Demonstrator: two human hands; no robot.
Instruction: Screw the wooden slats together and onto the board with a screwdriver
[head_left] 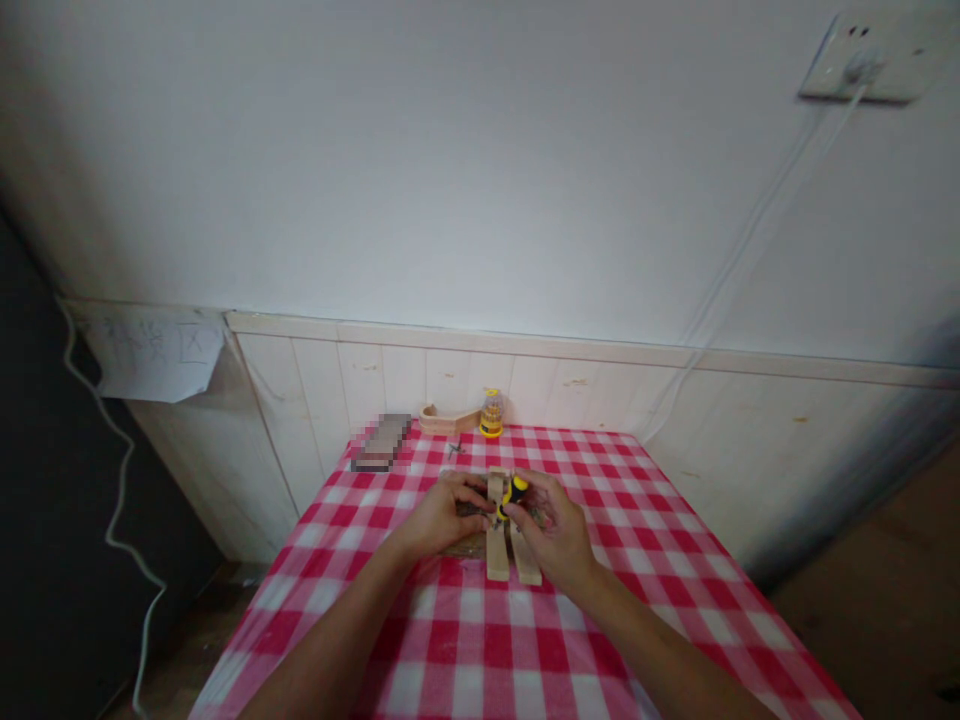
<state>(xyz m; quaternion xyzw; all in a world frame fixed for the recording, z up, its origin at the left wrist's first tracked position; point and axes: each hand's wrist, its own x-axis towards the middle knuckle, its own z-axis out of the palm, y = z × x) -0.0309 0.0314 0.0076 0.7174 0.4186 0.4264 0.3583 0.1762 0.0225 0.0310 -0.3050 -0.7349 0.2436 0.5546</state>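
On the red and white checked tablecloth [480,640] lies a small assembly of pale wooden slats [497,550]. My left hand [444,515] rests closed on its left side, fingers curled over the wood. My right hand [551,530] grips a short screwdriver with a yellow and black handle [514,492], its tip pointing down at the upright slat between my hands. What lies under my left fingers is hidden.
At the table's far edge, against the panelled wall, stand a small yellow container [491,414], a curved wooden piece [446,420] and a blurred grey block [381,443]. A few small dark screws [454,447] lie nearby. White cables hang from a wall socket [862,60].
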